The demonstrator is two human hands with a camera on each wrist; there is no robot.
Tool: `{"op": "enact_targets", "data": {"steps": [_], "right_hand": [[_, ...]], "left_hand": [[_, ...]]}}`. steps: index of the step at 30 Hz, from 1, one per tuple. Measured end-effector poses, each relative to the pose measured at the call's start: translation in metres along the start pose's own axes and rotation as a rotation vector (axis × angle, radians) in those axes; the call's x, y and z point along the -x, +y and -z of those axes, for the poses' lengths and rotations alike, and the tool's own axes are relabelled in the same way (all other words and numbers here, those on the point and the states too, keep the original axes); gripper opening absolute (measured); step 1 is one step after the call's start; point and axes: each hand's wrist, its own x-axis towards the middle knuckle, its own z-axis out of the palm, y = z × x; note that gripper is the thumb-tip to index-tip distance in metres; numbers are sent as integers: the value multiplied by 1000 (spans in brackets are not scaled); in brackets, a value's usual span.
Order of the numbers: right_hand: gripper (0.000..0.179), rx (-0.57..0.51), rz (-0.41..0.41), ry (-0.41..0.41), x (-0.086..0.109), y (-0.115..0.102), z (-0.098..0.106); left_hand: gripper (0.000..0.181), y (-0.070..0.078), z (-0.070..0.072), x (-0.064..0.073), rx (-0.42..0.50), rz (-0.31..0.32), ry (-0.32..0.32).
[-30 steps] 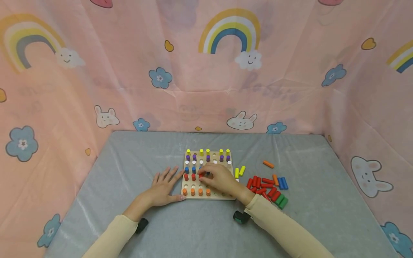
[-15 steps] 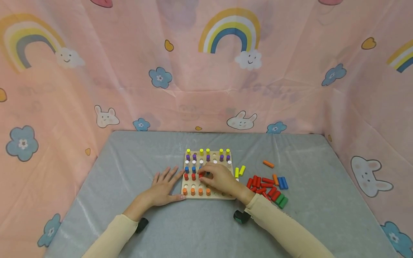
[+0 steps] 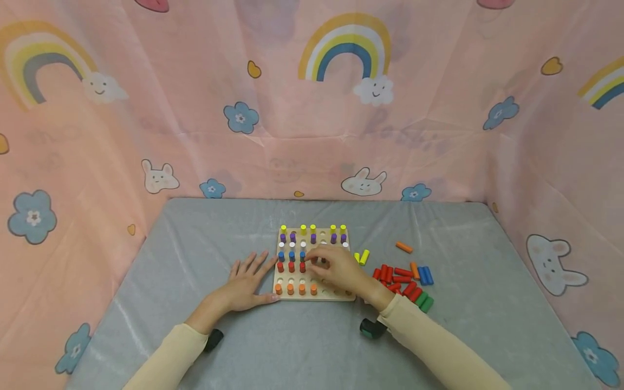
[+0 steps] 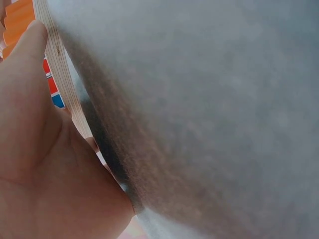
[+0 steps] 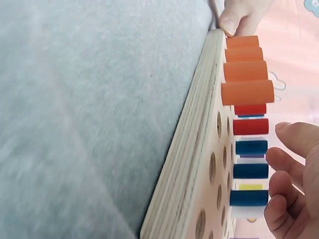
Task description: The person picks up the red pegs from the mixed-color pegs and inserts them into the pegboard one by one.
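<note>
A wooden pegboard (image 3: 317,298) lies on the table with rows of yellow, purple, white, blue, red and orange pegs standing in it. My left hand (image 3: 248,284) rests spread at the board's left side, fingertips by its edge. Its thumb (image 4: 35,37) touches the near left corner. Over the board's right half is my right hand (image 3: 336,268), fingers loosely bent and holding nothing. The third red peg (image 3: 302,267) stands upright in its row, just left of those fingers. In the right wrist view a gap separates the thumb (image 5: 294,137) from a red peg (image 5: 250,126).
Right of the board lies a pile of loose red pegs (image 3: 402,279), with green pegs (image 3: 423,301) and blue pegs (image 3: 426,275) beside it. Yellow pegs (image 3: 364,257) and an orange peg (image 3: 403,247) lie farther back. A patterned pink cloth (image 3: 292,151) hangs behind the grey table (image 3: 219,216).
The right hand has let go of the third red peg and shifted slightly right, leaving it standing in the board. The left hand has stayed in place.
</note>
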Motion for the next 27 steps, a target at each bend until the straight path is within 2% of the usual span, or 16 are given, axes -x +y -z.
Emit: {"op": "enact_targets", "data": {"steps": [7, 14, 23, 27], "right_hand": [[16, 11, -43, 27, 11, 3, 13], [17, -3, -67, 62, 25, 12, 28], [19, -7, -206, 61, 47, 26, 50], [20, -10, -234, 76, 55, 36, 61]], "left_hand": [[95, -3, -3, 1, 36, -28, 17], [95, -3, -3, 1, 35, -18, 18], [95, -2, -3, 1, 15, -12, 12], [93, -1, -1, 0, 0, 1, 0]]}}
